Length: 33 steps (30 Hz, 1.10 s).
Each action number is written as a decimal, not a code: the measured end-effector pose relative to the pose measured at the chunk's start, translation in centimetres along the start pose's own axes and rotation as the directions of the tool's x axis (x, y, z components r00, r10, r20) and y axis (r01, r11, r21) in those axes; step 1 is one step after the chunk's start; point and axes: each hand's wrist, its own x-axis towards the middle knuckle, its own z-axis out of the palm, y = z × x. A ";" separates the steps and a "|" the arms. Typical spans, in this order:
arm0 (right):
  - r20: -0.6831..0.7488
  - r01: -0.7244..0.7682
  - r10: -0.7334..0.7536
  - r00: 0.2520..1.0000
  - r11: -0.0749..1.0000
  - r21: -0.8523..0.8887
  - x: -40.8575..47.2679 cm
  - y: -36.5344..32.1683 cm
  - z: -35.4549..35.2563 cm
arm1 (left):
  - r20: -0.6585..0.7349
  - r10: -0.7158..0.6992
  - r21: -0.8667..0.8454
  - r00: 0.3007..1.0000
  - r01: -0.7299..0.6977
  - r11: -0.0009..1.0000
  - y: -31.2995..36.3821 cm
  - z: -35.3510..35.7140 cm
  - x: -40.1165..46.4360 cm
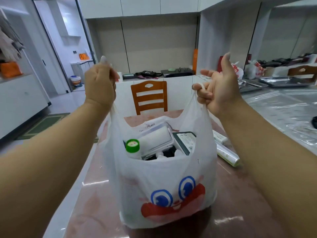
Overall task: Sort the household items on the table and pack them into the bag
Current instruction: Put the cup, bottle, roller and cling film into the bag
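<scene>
I grip both handles of the white plastic bag (164,182), left hand (100,86) and right hand (217,90); the plastic-wrapped roll (226,153) lies lower right, nearer my right.

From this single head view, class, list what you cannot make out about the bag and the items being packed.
- Bag: its lower contents, hidden by the white plastic wall.
- Green-capped bottle: body and label, sunk behind the bag's front.
- Dark box: print too small to read.
- Rolls on the table: partly hidden behind the bag and right forearm.
- Left hand: fingers hidden behind its back; right hand hooks its handle.

A wooden chair (148,97) stands behind the table (240,212).
</scene>
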 end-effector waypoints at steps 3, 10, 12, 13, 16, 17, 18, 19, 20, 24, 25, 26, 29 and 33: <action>0.009 0.143 -0.143 0.990 0.990 -0.017 0.7 -1.4 0.5 | -0.027 0.034 0.019 0.999 -0.033 0.999 0.7 0.4 2.8; -0.066 -0.038 0.028 0.997 0.987 -0.155 1.7 2.7 -1.0 | 0.176 0.019 0.394 0.984 -0.088 0.915 -4.4 4.0 0.4; -0.108 -0.107 0.091 0.990 0.982 -0.154 2.1 4.3 -1.9 | 0.163 -0.030 0.430 0.986 -0.043 0.902 -5.4 4.8 -0.5; -0.118 -0.116 0.099 0.988 0.982 -0.149 2.4 4.5 -2.2 | 0.156 -0.051 0.403 0.986 -0.017 0.915 -5.5 5.0 -0.6; -0.117 -0.110 0.090 0.989 0.979 -0.172 3.5 3.9 -2.4 | 0.289 -0.024 0.510 0.957 -0.133 0.850 -5.2 5.0 -0.2; -0.113 -0.108 0.088 0.990 0.976 -0.189 3.8 3.8 -2.3 | 0.355 -0.023 0.546 0.935 -0.188 0.816 -5.2 5.0 -0.2; -0.110 -0.109 0.088 0.990 0.972 -0.207 4.0 3.8 -2.2 | 0.414 -0.028 0.582 0.910 -0.241 0.777 -5.2 5.0 -0.4; -0.107 -0.110 0.088 0.990 0.969 -0.221 4.2 3.9 -2.1 | 0.458 -0.034 0.612 0.888 -0.288 0.737 -5.3 5.0 -0.6; -0.106 -0.112 0.089 0.990 0.967 -0.229 4.2 4.0 -2.0 | 0.470 -0.051 0.656 0.881 -0.310 0.689 -5.5 5.0 -1.0; -0.130 -0.143 0.113 0.985 0.959 -0.247 4.5 4.1 -2.1 | 0.134 -0.334 0.921 0.933 0.008 0.390 -5.6 4.5 -1.3; -0.144 -0.158 0.125 0.982 0.955 -0.249 4.5 3.9 -2.1 | 0.050 -0.462 0.926 0.886 0.132 0.353 -5.3 4.3 -1.5; -0.160 -0.174 0.137 0.978 0.952 -0.250 4.5 3.8 -2.0 | 0.025 -0.603 0.893 0.797 0.253 0.372 -5.0 4.2 -1.4; -0.191 -0.180 0.137 0.972 0.956 -0.232 4.8 3.0 -1.6 | 0.076 -0.800 0.528 0.595 0.656 0.539 -4.1 4.0 -0.5; -0.181 -0.020 -0.003 0.984 0.992 -0.124 6.1 1.2 -2.3 | -0.023 -0.658 0.153 0.753 0.653 0.742 -3.0 4.0 2.5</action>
